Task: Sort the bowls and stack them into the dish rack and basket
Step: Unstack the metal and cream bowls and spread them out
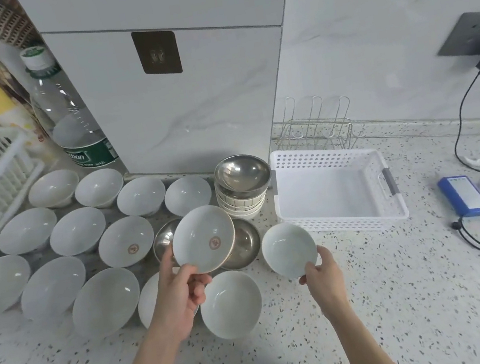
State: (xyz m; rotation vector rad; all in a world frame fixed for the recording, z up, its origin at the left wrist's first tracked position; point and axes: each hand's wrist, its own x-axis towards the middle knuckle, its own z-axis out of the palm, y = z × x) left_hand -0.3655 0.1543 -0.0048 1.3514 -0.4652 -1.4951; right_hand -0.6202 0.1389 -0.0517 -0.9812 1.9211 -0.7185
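Gripping a crested bowl (203, 238) and a plain bowl (289, 250), left hand (177, 300) and right hand (324, 278) hover near the white basket (344, 224).

Both arms come up from the bottom of the frame, bare forearms angled inward a bit. Left hand (178, 297) is raised over the surface, wrist bent slightly back, thumb lying across the top of the near rim of what it's holding and the fingers (167, 255) curled up behind and under it, so it's a rim pinch. Right hand (322, 273) sits further right and a touch lower, back of the hand facing the camera, thumb on the near rim of its own piece, the rest of the fingers tucked underneath and mostly hidden. The two hands are apart, each gripping separately, both lifted off the surface.
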